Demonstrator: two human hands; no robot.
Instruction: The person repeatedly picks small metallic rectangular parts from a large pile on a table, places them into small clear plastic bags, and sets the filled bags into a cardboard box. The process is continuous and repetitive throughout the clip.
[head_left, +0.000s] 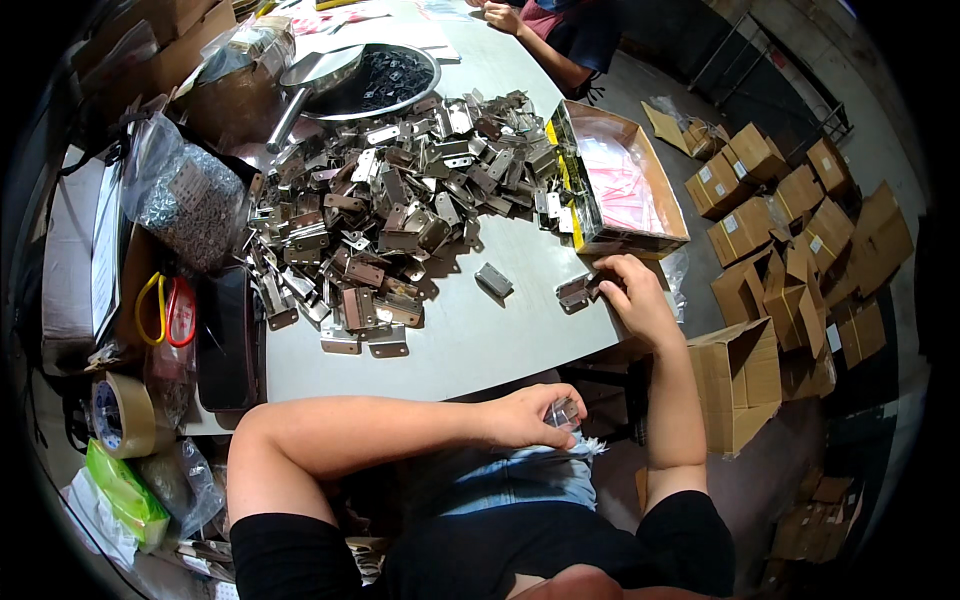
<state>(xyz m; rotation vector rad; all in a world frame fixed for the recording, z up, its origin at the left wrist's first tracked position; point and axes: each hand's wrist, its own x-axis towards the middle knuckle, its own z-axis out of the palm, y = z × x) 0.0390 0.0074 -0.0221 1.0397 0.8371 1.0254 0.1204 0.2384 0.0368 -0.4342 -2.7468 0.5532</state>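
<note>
My left hand point(512, 418) is closed around a small metal piece with clear plastic about it point(562, 413), held over my lap just off the table's front edge. At the right side of the table, my right hand point(640, 296) pinches a small metal bracket point(575, 292); my fingers partly cover it. To its left a single folded metal bracket point(493, 281) lies by itself. A large heap of silvery and brownish metal brackets with holes point(400, 200) spreads over the middle of the table.
Behind the heap stands a metal bowl point(430, 75) of dark small parts with a metal scoop point(325, 68). An open box point(665, 240) of pink-and-white packets is at the right edge. Scissors point(180, 312), a black case point(225, 340) and tape point(122, 412) sit left. Another person point(545, 40) works beyond.
</note>
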